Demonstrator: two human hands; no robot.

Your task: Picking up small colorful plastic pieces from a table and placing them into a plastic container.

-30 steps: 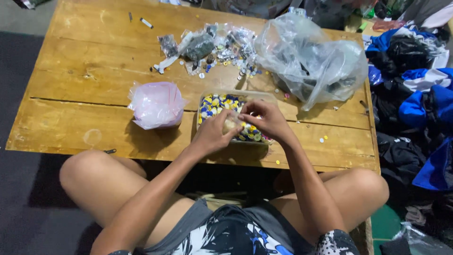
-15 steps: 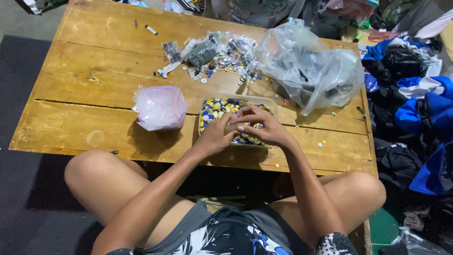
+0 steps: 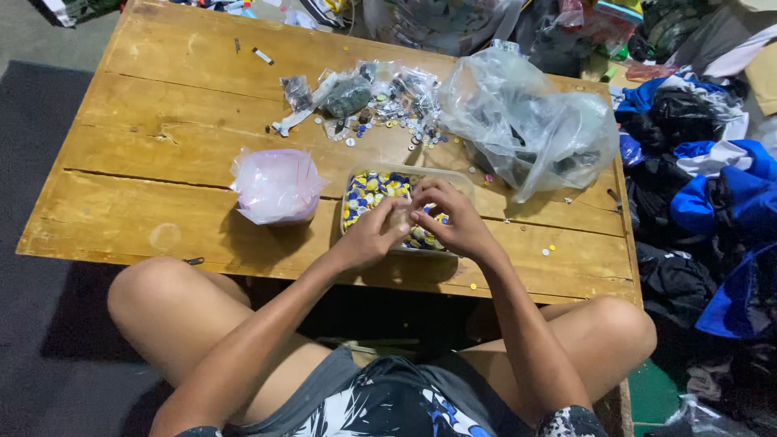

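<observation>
Just below the middle of the frame, both hands meet over a clear plastic tray (image 3: 465,182) filled with small yellow, blue and white buttons (image 3: 368,188). The tray lies directly under the hands, its long axis running left to right across the frame, near the front edge of the wooden tabletop (image 3: 146,218).

The left hand (image 3: 371,236) comes in from the lower left and the right hand (image 3: 453,218) from the lower right; their fingertips touch over the right half of the tray. Both hands are narrowed to a pinch, fingers curled inward toward each other. They seem to hold some small piece between them, but it is too small to tell what it is. Neither hand is clearly nearer the tray; both hover over it, the right covering more of it.

Just left of the tray, apart from it, sits a pink-tinted plastic bag (image 3: 275,184). Toward the upper right lies a large clear plastic bag (image 3: 526,121), and above the tray a scatter of loose small parts (image 3: 388,101) and little bags.
</observation>
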